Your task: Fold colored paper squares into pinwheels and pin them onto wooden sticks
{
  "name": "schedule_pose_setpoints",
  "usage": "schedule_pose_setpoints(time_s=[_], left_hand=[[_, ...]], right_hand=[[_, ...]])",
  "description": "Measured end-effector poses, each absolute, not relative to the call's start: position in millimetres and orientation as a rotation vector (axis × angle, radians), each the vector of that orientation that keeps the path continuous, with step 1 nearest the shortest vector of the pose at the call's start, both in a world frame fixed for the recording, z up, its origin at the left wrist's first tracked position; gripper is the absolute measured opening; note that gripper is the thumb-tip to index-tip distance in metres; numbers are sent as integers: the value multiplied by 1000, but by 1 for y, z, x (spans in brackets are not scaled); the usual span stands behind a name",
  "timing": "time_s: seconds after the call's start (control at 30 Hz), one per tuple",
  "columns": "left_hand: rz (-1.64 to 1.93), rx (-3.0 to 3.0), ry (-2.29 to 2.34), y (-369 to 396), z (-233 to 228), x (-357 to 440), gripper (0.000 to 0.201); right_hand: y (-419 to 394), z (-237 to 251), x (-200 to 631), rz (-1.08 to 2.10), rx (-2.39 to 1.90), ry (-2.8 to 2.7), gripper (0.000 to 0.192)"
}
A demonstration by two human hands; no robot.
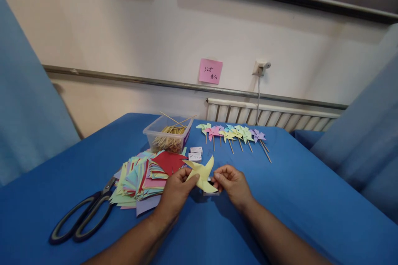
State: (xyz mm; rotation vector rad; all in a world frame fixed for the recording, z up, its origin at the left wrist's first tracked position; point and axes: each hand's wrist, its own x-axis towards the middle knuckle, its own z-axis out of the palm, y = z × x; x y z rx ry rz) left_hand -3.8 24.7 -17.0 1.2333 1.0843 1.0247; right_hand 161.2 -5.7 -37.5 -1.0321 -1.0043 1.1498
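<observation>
A pale yellow paper pinwheel [201, 174] is gripped between the thumb and fingers of my left hand [180, 184]. Its blades are folded in to the centre, and no stick shows on it. Just right of the pinwheel, my right hand [231, 183] is closed in a pinch; whatever is between its fingertips is too small to make out. Beneath them on the blue cloth lies a small box [211, 193], partly covered by the pinwheel. Two small white boxes [195, 156] stand just behind the pinwheel.
Left of my hands is a heap of coloured paper squares [139, 182], with large dark-handled scissors [90, 211] beside it. Behind stands a clear plastic tub [152, 134] full of thin wooden sticks [170, 136]. Several finished pinwheels on sticks [233, 134] lie at the back right.
</observation>
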Motion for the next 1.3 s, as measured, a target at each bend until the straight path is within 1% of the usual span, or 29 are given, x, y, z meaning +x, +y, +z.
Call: schedule_pose_setpoints(time_s=[0.3, 0.5, 0.63, 0.83, 0.93, 1.03, 1.1, 1.2, 1.3], left_hand=[[1026, 1236, 1098, 22, -16, -4, 26], [1036, 1251, 1092, 22, -15, -5, 24], [1038, 1269, 1096, 22, -14, -6, 23], [1028, 1307, 1124, 19, -16, -5, 22], [1037, 1381, 1183, 20, -15, -5, 22], [1040, 1430, 1213, 21, -14, -4, 21], [1050, 1442, 1225, 20, -13, -3, 18], [1073, 1513, 1236, 15, -13, 1, 15], [1059, 1578, 1212, 10, -13, 3, 14]], right_hand=[[-15, -33, 161, 1062, -1074, -1017, 24], [-15, -38, 156, 1043, -1075, -1036, 25], [-12, -40, 156, 1008, -1087, -1075, 19], [-13, -36, 161, 994, -1099, -1055, 17], [-19, -32, 157, 1012, -1089, -1071, 12], [-25, -31, 150, 1015, -1112, -1160, 5], [-28, -31, 145, 963, -1154, -1264, 3], [-31, -32, 141, 861, -1207, -1394, 7], [-31, -32, 140, 840, -1214, -1387, 7]])
